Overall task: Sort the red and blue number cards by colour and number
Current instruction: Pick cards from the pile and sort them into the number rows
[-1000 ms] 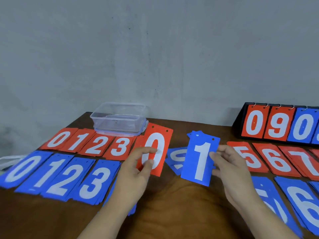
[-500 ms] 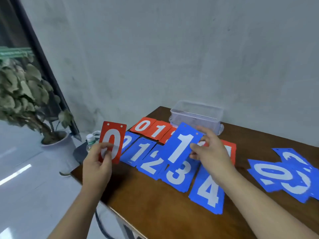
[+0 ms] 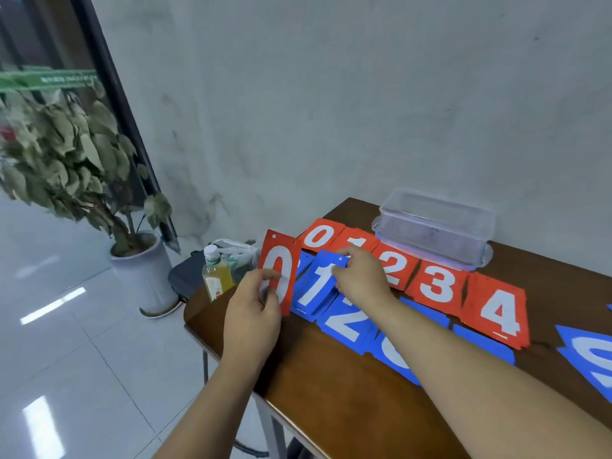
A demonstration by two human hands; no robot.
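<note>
1. Number cards on wooden table (image 3: 331, 399): far red row (image 3: 435, 286) reading 0 to 4, near blue row (image 3: 344, 323) partly hidden under the arms; sorting seemingly well under way.
2. Left hand (image 3: 255, 316) pinching red 0 card (image 3: 278, 270), upright at the rows' left end, not yet placed.
3. Right hand (image 3: 361, 276) gripping blue 1 card (image 3: 316, 286) just left of the blue 2, nearly down.
4. Loose blue cards (image 3: 589, 352) at far right, apparently unsorted.

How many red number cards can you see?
6. The left hand holds one red 0; on the table lie another red 0, red 1, red 2, red 3 and red 4 in a row. More may hide underneath.
</note>
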